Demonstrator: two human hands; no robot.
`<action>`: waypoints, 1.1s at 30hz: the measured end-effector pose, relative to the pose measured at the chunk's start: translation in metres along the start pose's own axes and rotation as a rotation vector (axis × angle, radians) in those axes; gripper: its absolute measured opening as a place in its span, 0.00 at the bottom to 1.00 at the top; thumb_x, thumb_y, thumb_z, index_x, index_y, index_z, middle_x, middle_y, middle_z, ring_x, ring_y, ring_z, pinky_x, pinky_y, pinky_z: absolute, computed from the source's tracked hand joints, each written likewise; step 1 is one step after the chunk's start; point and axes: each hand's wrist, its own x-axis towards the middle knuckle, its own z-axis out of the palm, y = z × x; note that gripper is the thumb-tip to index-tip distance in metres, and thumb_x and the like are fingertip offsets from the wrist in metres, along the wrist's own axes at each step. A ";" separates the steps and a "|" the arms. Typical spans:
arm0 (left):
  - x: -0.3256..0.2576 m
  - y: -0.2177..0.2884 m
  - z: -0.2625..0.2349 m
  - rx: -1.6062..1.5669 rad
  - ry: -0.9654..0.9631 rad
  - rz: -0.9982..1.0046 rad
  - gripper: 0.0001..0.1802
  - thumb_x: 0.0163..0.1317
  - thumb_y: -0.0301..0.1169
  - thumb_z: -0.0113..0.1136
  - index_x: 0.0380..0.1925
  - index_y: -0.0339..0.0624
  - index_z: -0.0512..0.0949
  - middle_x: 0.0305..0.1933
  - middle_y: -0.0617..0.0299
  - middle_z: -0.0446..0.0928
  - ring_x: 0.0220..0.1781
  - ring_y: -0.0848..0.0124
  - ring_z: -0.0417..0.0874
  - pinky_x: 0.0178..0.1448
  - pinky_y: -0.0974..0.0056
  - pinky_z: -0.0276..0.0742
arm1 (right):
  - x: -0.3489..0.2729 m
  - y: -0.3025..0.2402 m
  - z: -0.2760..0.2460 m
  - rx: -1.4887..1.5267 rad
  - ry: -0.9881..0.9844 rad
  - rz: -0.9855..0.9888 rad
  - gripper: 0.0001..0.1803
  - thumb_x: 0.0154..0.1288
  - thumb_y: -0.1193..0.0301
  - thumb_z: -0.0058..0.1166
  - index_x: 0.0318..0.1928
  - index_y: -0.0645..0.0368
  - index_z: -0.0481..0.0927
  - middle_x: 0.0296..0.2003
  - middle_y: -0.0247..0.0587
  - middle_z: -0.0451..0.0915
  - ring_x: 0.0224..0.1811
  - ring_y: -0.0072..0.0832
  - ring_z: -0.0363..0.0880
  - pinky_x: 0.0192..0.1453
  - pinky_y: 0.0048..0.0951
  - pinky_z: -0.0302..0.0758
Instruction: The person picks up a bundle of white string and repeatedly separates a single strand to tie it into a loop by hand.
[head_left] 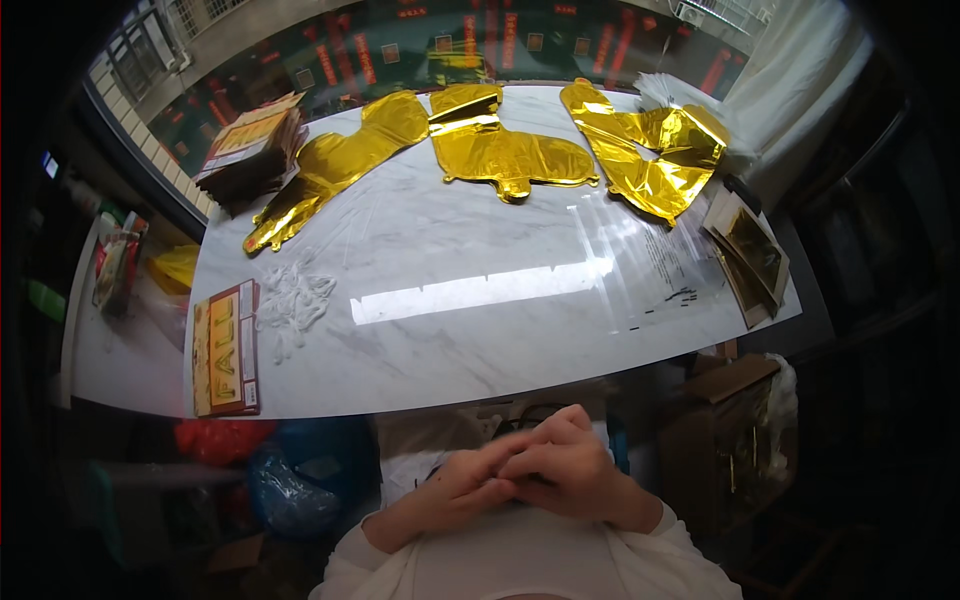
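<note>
My left hand (467,487) and my right hand (572,465) meet in front of my body, below the table's near edge. Their fingers are curled and pressed against each other; whether something small sits between them is hidden. Across the far side of the white marbled table (450,360) lie flat gold foil balloons: a long one (345,160) at the left, one in the middle (515,155) and a folded one (660,170) at the right. No hand touches them.
Printed cards (227,350) lie at the near left beside tangled white strings (293,300). A package stack (250,150) stands far left. Clear plastic sleeves (650,270) and gold-faced packets (750,260) lie right. A cardboard box (715,440) and blue bag (320,470) sit below the table.
</note>
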 end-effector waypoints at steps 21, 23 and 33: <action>0.000 -0.002 0.010 -0.930 0.334 -0.327 0.17 0.76 0.36 0.48 0.53 0.35 0.76 0.47 0.59 0.79 0.48 0.72 0.80 0.54 0.67 0.76 | -0.001 0.004 0.019 -0.278 0.074 -0.226 0.14 0.47 0.73 0.67 0.38 0.52 0.86 0.39 0.26 0.84 0.40 0.27 0.78 0.51 0.35 0.73; 0.005 0.007 0.013 -0.897 0.390 -0.333 0.18 0.75 0.36 0.49 0.55 0.34 0.75 0.47 0.59 0.79 0.47 0.72 0.80 0.53 0.67 0.77 | 0.002 0.006 0.020 -0.287 0.060 -0.195 0.13 0.45 0.72 0.69 0.36 0.50 0.87 0.38 0.24 0.84 0.39 0.27 0.77 0.53 0.35 0.72; -0.025 -0.013 -0.064 -0.440 1.015 0.326 0.17 0.75 0.40 0.46 0.27 0.47 0.71 0.23 0.70 0.64 0.20 0.82 0.61 0.22 0.75 0.52 | -0.004 0.012 -0.010 -0.027 0.226 -0.078 0.08 0.56 0.67 0.70 0.32 0.56 0.84 0.35 0.38 0.85 0.34 0.29 0.82 0.53 0.40 0.75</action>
